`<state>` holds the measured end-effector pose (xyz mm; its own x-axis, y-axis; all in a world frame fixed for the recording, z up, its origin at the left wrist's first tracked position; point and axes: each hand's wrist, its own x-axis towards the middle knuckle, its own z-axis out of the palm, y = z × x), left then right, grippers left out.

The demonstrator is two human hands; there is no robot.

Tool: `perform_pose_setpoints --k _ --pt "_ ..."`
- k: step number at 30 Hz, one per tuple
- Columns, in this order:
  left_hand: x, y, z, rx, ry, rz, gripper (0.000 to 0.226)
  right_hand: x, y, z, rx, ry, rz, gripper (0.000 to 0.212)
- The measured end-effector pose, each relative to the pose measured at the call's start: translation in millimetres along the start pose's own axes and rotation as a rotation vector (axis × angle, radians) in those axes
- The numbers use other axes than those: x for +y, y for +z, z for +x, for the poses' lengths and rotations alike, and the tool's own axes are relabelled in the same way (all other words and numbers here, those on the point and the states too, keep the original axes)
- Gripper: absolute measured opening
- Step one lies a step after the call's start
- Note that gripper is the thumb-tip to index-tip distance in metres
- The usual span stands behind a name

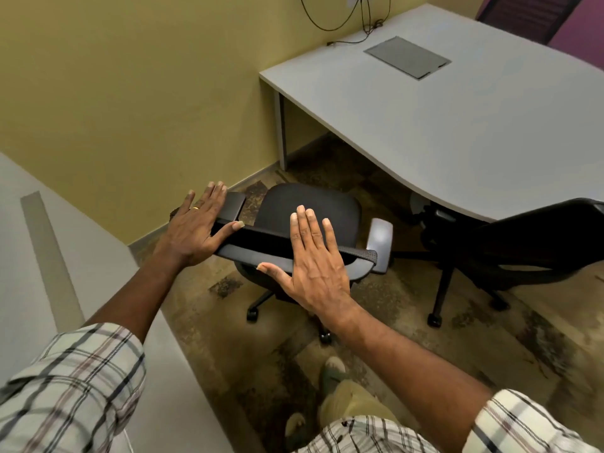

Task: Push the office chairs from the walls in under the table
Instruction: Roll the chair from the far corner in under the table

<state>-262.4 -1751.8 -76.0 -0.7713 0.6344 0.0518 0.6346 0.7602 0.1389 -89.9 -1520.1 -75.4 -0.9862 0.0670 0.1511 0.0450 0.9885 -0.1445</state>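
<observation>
While both hands hovered at the backrest top, the office chair [310, 212] sat in mid-frame on the patterned carpet [408, 322], its seat facing the table [457, 125] at upper right, not under it. Left hand [192, 228] lay at the backrest's left end, fingers [214, 194] straight & close together, thumb stretched along the top edge; palm flat, not gripping. A ring [195, 208] showed on one finger. Right hand [315, 263] was spread flat over the backrest's mid-right part, fingers [305, 223] extended, slightly apart, thumb out to the left; can't tell whether the palm actually pressed the frame. Chair's left armrest [233, 204] was just past the left fingertips; right armrest [380, 240], pale w/ glare, sat right of the right hand. Wheeled base [261, 302] visible below the seat. A second chair [523, 250] stood at mid-right, partly tucked under the table's curved edge. Grey hatch [407, 57] was set into the tabletop, cables [353, 21] hanging on the yellow wall [130, 93] at top. A third chair's back [529, 14] showed at the top right corner. Plaid sleeves [72, 387] filled the bottom corners; one shoe [331, 371] near bottom centre.
</observation>
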Motion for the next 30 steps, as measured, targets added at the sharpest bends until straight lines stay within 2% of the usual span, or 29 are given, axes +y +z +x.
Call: perform_pose_setpoints --k 5,10,15,20,30 --pt "-5 6 67 -0.025 0.058 0.003 0.096 28 10 43 -0.019 0.022 0.007 0.110" --pt "-14 17 99 -0.049 0.104 0.013 0.091 42 22 57 -0.027 -0.087 0.036 0.109" --pt "-24 3 207 -0.057 0.123 0.018 0.089 98 19 133 0.001 -0.087 0.046 0.096" --pt "-17 7 264 -0.094 0.147 0.020 0.094 125 20 170 0.011 -0.002 0.035 0.087" --pt "-22 13 413 -0.093 0.293 -0.008 0.092 182 31 265 0.034 0.154 -0.028 0.101"
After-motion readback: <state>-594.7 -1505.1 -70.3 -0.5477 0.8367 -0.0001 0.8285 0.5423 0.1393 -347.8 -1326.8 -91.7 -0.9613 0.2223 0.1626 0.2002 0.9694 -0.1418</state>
